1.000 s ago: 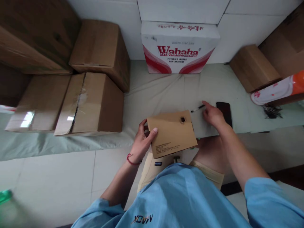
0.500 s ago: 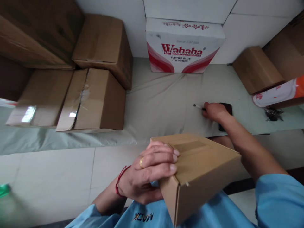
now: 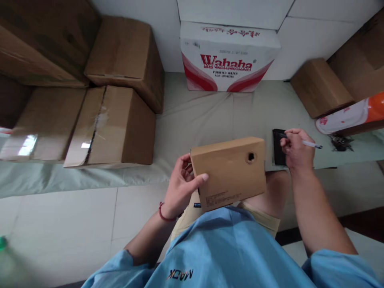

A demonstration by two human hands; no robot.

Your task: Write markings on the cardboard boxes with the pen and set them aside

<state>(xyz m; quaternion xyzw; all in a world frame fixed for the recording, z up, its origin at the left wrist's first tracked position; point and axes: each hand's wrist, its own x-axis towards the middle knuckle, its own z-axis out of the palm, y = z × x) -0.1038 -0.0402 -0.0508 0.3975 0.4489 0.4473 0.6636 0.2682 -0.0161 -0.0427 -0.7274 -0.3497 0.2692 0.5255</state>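
Note:
My left hand (image 3: 184, 186) grips the left end of a small brown cardboard box (image 3: 229, 172), thumb on the near face and fingers behind it. That face has a round dark hole at its upper right and small printed lines along the bottom. The box is held over my lap, tilted towards me. In my right hand (image 3: 298, 150) a pen (image 3: 312, 144) lies between the fingers, its pale end pointing right. Under and beside that hand, a black phone-like flat object (image 3: 279, 150) rests on the cloth-covered surface.
Several cardboard boxes (image 3: 109, 124) are stacked at the left. A white and red Wahaba-style water carton (image 3: 228, 60) stands against the tiled wall. At the right are a brown box (image 3: 322, 88), a white-orange roll-shaped pack (image 3: 345, 116) and keys (image 3: 342, 143). A green-capped bottle (image 3: 12, 256) is lower left.
My right hand has picked up the pen from the cloth and moved right with it. My left hand has turned the box so its holed face shows, and shifted its grip.

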